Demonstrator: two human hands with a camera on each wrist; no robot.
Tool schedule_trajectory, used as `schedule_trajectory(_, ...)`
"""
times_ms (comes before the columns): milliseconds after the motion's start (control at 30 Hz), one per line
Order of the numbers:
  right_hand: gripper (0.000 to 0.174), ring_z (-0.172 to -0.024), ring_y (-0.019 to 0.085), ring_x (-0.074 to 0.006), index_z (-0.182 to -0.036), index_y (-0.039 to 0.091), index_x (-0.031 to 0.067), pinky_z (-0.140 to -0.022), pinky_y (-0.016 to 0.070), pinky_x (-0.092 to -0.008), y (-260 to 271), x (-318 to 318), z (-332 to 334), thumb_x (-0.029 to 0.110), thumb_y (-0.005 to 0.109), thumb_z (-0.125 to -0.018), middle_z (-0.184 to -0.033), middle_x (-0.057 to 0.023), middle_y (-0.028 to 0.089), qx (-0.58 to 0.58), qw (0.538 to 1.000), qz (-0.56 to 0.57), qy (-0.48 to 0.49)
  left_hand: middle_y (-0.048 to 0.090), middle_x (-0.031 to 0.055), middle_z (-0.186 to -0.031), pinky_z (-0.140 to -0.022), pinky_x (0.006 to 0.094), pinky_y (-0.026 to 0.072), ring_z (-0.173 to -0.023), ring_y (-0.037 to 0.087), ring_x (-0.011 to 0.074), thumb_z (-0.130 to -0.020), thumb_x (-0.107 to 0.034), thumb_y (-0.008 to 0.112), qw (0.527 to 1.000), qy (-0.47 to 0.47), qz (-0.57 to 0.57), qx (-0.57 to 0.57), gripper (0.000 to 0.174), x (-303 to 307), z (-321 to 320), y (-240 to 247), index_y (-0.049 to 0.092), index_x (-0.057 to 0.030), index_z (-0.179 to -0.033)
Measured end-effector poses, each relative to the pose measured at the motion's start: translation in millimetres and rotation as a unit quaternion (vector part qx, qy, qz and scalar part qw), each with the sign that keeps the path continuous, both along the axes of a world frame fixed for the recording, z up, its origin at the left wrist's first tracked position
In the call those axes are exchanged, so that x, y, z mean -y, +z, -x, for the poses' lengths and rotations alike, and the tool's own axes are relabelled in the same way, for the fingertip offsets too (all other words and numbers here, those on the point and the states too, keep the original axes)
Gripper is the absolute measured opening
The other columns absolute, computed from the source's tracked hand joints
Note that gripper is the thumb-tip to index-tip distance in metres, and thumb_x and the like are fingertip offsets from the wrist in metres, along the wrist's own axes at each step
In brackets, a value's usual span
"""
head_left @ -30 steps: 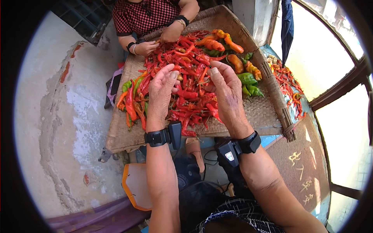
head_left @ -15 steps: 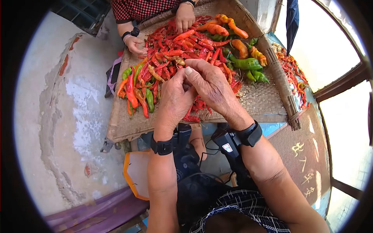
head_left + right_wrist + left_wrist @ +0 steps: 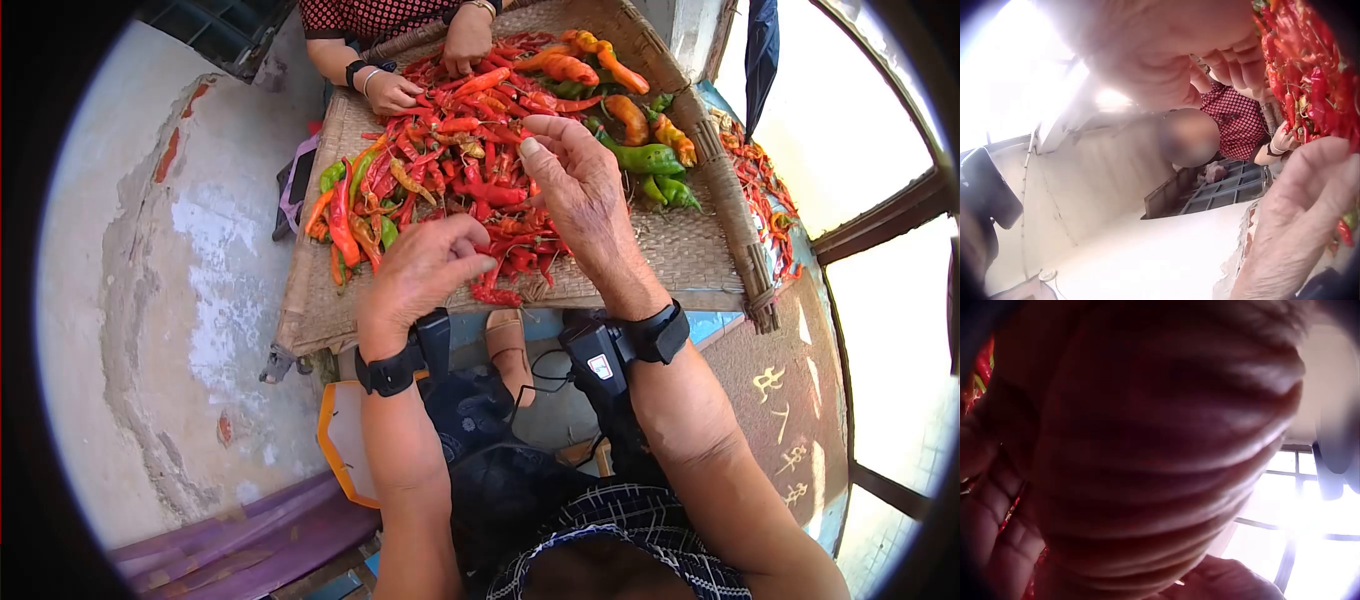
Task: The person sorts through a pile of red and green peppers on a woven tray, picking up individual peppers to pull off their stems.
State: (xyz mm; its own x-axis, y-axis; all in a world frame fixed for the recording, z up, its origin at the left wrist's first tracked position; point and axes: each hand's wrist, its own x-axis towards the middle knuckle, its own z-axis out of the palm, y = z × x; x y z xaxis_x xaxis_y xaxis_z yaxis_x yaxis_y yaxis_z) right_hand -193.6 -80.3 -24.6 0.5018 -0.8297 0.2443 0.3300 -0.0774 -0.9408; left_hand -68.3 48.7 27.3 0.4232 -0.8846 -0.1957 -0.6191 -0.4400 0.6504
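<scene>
My left hand (image 3: 425, 272) hovers over the tray's near edge, its thumb and fingers loosely bent and apart, with nothing visible between them. Higher and to the right, my right hand (image 3: 582, 185) is over the heap of red chili peppers (image 3: 495, 190). Its thumb and forefinger stand a little apart, and no pepper shows in the grasp. In the right wrist view the right hand's fingers (image 3: 1232, 65) are half curled. The left wrist view is mostly filled by my left palm (image 3: 1160, 437). Beneath the hands, the chilies fill the woven tray (image 3: 690, 250).
Across the tray, another person's hands (image 3: 468, 42) touch the chilies. Green peppers (image 3: 645, 158) and orange peppers (image 3: 605, 60) lie at the right; mixed long peppers (image 3: 345, 225) lie at the left. More red chilies (image 3: 765, 200) are outside the right rim. A rough wall (image 3: 150, 300) stands at left.
My hands came together over the chilies, then parted: the left drew down and left, the right stayed higher. The other person's hands moved apart and went back to the heap.
</scene>
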Motion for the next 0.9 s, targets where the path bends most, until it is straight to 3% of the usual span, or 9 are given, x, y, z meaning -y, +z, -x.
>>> schedule_trajectory(100, 0.032, -0.075, 0.059, -0.0146, -0.113, 0.055, -0.0057, -0.066, 0.0491, -0.0293, -0.5, 0.3, -0.5, 0.017, 0.058, -0.090, -0.086, -0.0115, 0.063, 0.005, 1.000, -0.003, 0.018, 0.063, 0.0096, -0.083, -0.065, 0.0363, 0.0481, -0.074, 0.062, 0.0249, -0.074, -0.010, 0.069, 0.964, -0.142, -0.159, 0.157, 0.021, -6.3, 30.3, -10.2, 0.059, -0.0036, -0.091)
schedule_trajectory(167, 0.032, -0.074, 0.059, -0.0143, -0.113, 0.055, -0.0060, -0.065, 0.0489, -0.0292, 1.9, -0.3, -0.8, 0.016, 0.058, -0.090, -0.085, -0.0108, 0.063, 0.011, 1.000, -0.005, 0.019, 0.059, 0.0123, -0.077, -0.065, 0.0436, 0.0461, -0.075, 0.059, 0.0337, -0.069, -0.009, 0.067, 0.920, -0.215, 0.025, 0.327, 0.019, -20.9, 30.0, -45.3, 0.055, -0.0043, -0.083)
schedule_trajectory(300, 0.032, -0.071, 0.058, -0.0137, -0.112, 0.054, -0.0067, -0.063, 0.0483, -0.0294, 2.2, 0.2, -0.8, 0.015, 0.058, -0.090, -0.081, -0.0096, 0.063, 0.004, 1.000, 0.001, 0.014, 0.059, 0.0120, -0.076, -0.066, 0.0459, 0.0455, -0.080, 0.059, 0.0357, -0.069, -0.009, 0.066, 0.904, -0.203, 0.011, 0.376, 0.017, -18.5, 28.8, -58.6, 0.054, -0.0053, -0.081)
schedule_trajectory(467, 0.032, -0.069, 0.058, -0.0142, -0.113, 0.054, -0.0068, -0.062, 0.0477, -0.0298, 3.3, 1.8, 0.3, 0.015, 0.058, -0.089, -0.079, -0.0093, 0.062, 0.001, 1.000, 0.006, 0.010, 0.056, 0.0092, -0.066, -0.061, 0.0373, 0.0447, -0.064, 0.057, 0.0248, -0.073, -0.010, 0.064, 0.979, -0.144, -0.107, 0.091, 0.014, -2.7, 12.3, -11.4, 0.059, -0.0027, -0.083)
schedule_trajectory(533, 0.032, -0.068, 0.058, -0.0143, -0.113, 0.054, -0.0067, -0.062, 0.0476, -0.0298, 3.6, 2.2, 0.5, 0.014, 0.058, -0.089, -0.078, -0.0092, 0.062, -0.003, 1.000, 0.009, 0.008, 0.056, -0.0047, -0.073, -0.056, 0.0205, 0.0399, -0.067, 0.051, 0.0039, -0.083, -0.010, 0.066, 0.999, -0.021, 0.030, -0.016, 0.012, 1.6, -11.2, -11.3, 0.061, -0.0041, -0.091)
schedule_trajectory(567, 0.032, -0.068, 0.058, -0.0136, -0.113, 0.054, -0.0070, -0.062, 0.0476, -0.0293, 3.2, 2.0, -0.1, 0.014, 0.058, -0.089, -0.078, -0.0088, 0.062, -0.002, 1.000, 0.011, 0.008, 0.061, 0.0004, -0.085, -0.059, 0.0199, 0.0426, -0.070, 0.054, 0.0052, -0.083, -0.010, 0.066, 0.976, 0.062, 0.185, -0.102, 0.024, 8.1, -26.0, -18.1, 0.060, -0.0041, -0.106)
schedule_trajectory(700, 0.030, -0.071, 0.057, -0.0116, -0.112, 0.054, -0.0074, -0.062, 0.0473, -0.0275, 7.8, 0.3, 1.4, 0.012, 0.057, -0.090, -0.080, -0.0079, 0.061, 0.006, 1.000, -0.016, 0.024, 0.059, 0.0114, -0.113, -0.072, 0.0244, 0.0484, -0.080, 0.057, 0.0107, -0.085, -0.013, 0.065, 0.928, 0.204, 0.305, 0.070, 0.047, 19.7, -53.1, -43.9, 0.051, -0.0028, -0.129)
schedule_trajectory(767, 0.029, -0.072, 0.057, -0.0113, -0.112, 0.054, -0.0074, -0.063, 0.0472, -0.0270, 5.3, 1.6, -0.8, 0.012, 0.057, -0.090, -0.080, -0.0077, 0.061, 0.019, 1.000, -0.018, 0.016, 0.057, 0.0134, -0.117, -0.078, 0.0281, 0.0487, -0.086, 0.059, 0.0144, -0.084, -0.012, 0.065, 0.983, 0.104, 0.110, 0.107, 0.048, 23.8, -37.6, -46.7, 0.050, -0.0046, -0.130)
schedule_trajectory(900, 0.028, -0.073, 0.057, -0.0116, -0.112, 0.055, -0.0057, -0.064, 0.0474, -0.0269, 2.0, 0.8, -2.3, 0.012, 0.056, -0.090, -0.081, -0.0074, 0.061, 0.032, 0.999, -0.020, 0.005, 0.056, 0.0170, -0.112, -0.079, 0.0386, 0.0492, -0.092, 0.059, 0.0320, -0.081, -0.007, 0.062, 0.921, -0.028, 0.129, 0.367, 0.033, 32.5, -21.1, -71.9, 0.059, -0.0046, -0.114)
